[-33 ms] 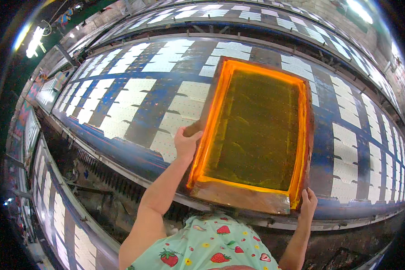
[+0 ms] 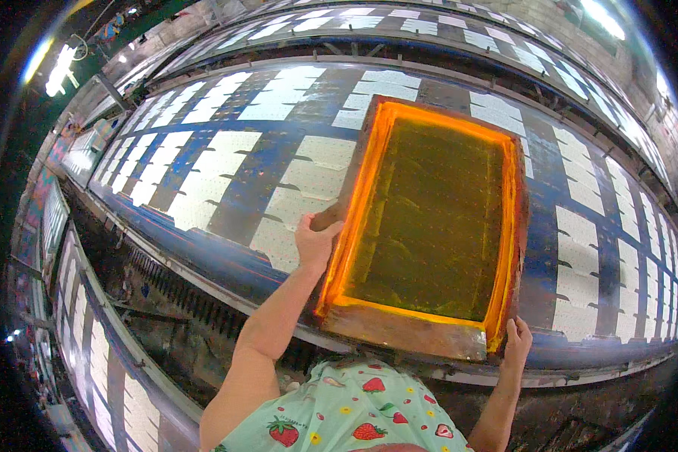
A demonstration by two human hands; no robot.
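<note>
A large screen-printing frame (image 2: 395, 338) lies in front of me over the long table, tilted slightly to the right at its far end. Its wooden edges are brown, an orange band runs round the inside, and the mesh (image 2: 433, 218) is dark olive. My left hand (image 2: 316, 239) is closed round a brown handle-like piece (image 2: 328, 218) on the frame's left side. At the near right corner, my right hand (image 2: 517, 340) grips the frame's edge, its fingers partly hidden. Pale cut fabric pieces (image 2: 297, 197) lie in rows on the table, some covered by the frame.
The long printing table (image 2: 233, 203) has a blue-stained, dark surface and a metal rail along its near edge. More white pieces (image 2: 578, 260) lie to the right. Parallel tables stand behind (image 2: 422, 38) and at lower left (image 2: 120, 331), with dark gaps between.
The frame's far end has shifted very slightly to the right. Both hands keep their holds on it.
</note>
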